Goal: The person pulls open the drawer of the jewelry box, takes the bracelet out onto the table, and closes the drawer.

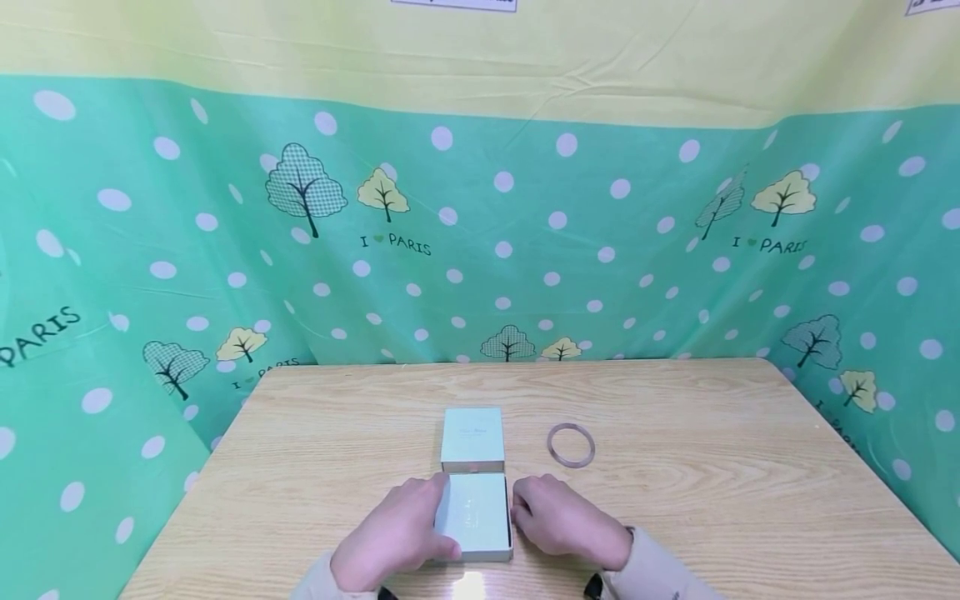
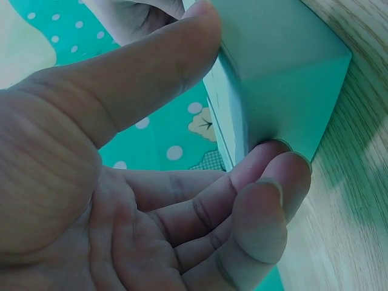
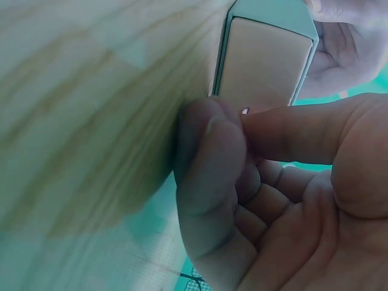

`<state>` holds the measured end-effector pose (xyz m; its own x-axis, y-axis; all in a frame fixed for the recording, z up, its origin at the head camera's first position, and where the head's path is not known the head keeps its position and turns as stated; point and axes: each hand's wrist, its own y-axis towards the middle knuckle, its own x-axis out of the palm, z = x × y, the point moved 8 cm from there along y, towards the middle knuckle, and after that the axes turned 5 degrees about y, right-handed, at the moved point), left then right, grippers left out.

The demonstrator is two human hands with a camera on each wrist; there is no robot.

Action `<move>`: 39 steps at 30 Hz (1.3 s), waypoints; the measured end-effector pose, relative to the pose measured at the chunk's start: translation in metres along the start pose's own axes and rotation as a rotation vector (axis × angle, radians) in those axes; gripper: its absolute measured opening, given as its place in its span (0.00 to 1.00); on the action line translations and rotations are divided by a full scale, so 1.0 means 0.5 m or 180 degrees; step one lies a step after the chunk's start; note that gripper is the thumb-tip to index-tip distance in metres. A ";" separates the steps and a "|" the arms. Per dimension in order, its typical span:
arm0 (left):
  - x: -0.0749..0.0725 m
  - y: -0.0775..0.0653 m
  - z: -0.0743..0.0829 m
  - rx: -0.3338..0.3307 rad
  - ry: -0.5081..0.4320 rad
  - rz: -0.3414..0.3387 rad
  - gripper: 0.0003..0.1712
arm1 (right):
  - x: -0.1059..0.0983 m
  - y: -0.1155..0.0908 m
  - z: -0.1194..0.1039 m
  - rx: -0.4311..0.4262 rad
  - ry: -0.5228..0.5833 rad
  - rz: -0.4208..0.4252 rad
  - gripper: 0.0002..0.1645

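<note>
A pale blue square drawer box (image 1: 472, 515) lies on the table in front of me. My left hand (image 1: 401, 529) grips its left end, thumb at the near side; the left wrist view shows fingertips against the box's wall (image 2: 291, 97). My right hand (image 1: 558, 515) is at the box's right end. In the right wrist view its thumb and finger pinch together in front of the tan drawer front (image 3: 267, 63). A tiny shiny bit of the drawer's pull (image 3: 245, 111) shows by the thumb; the fingers hide the rest.
A second pale blue box (image 1: 472, 435) sits just behind the first. To its right lies a greyish-pink bangle (image 1: 571, 445). The wood-grain table (image 1: 712, 467) ends at a green dotted curtain (image 1: 517, 292) behind and at both sides.
</note>
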<state>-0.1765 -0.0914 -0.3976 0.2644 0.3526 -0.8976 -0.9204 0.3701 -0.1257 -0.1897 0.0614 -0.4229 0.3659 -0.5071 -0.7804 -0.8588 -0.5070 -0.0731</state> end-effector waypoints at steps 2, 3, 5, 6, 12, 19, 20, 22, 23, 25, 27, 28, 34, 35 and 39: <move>0.001 0.000 -0.001 -0.0009 -0.0005 0.0001 0.37 | -0.002 -0.001 0.000 -0.0010 -0.0006 0.0012 0.17; 0.001 0.000 -0.002 -0.0021 -0.0004 -0.0007 0.38 | -0.003 -0.002 0.000 -0.0011 -0.0007 0.0016 0.17; 0.001 0.000 -0.004 -0.0043 0.0004 -0.0022 0.39 | -0.004 -0.002 0.001 -0.0011 -0.0007 0.0018 0.17; 0.001 0.000 -0.004 -0.0051 0.0005 -0.0028 0.39 | -0.004 -0.002 0.002 -0.0009 -0.0005 0.0018 0.16; 0.001 -0.001 -0.005 -0.0041 0.0003 -0.0002 0.39 | -0.004 -0.001 0.006 0.0003 -0.0058 0.0016 0.16; 0.003 -0.001 -0.006 -0.0027 -0.0036 0.0005 0.37 | -0.007 -0.002 0.010 0.0086 -0.0027 -0.0028 0.16; 0.003 0.000 -0.006 -0.0033 -0.0033 -0.0001 0.38 | -0.007 -0.002 0.011 0.0091 -0.0031 -0.0029 0.16; 0.003 0.000 -0.006 -0.0046 -0.0027 -0.0015 0.38 | -0.008 -0.003 0.012 0.0096 -0.0032 -0.0035 0.16; 0.003 0.000 -0.006 -0.0050 -0.0021 -0.0019 0.39 | -0.008 -0.003 0.012 0.0106 -0.0034 -0.0037 0.16; 0.003 0.001 -0.006 -0.0057 -0.0009 -0.0023 0.39 | -0.010 -0.004 0.013 0.0126 -0.0037 -0.0040 0.16; 0.002 0.001 -0.005 -0.0050 -0.0018 -0.0014 0.38 | -0.010 -0.005 0.013 0.0141 -0.0051 -0.0044 0.16; 0.002 0.000 -0.005 -0.0046 -0.0021 -0.0008 0.38 | -0.010 -0.005 0.014 0.0159 -0.0054 -0.0054 0.16; 0.000 -0.004 -0.003 -0.0032 0.0001 0.0026 0.35 | -0.007 -0.006 0.020 0.0209 -0.0031 -0.0113 0.15; 0.000 -0.004 -0.002 -0.0025 0.0010 0.0034 0.35 | -0.007 -0.007 0.021 0.0214 -0.0027 -0.0111 0.15; -0.001 -0.003 0.000 0.0002 0.0025 0.0048 0.35 | -0.012 -0.010 0.022 0.0202 -0.0054 -0.0059 0.15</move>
<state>-0.1752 -0.0920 -0.3970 0.2483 0.3514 -0.9027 -0.9241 0.3654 -0.1120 -0.1916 0.0749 -0.4247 0.3762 -0.4859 -0.7889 -0.8732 -0.4708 -0.1265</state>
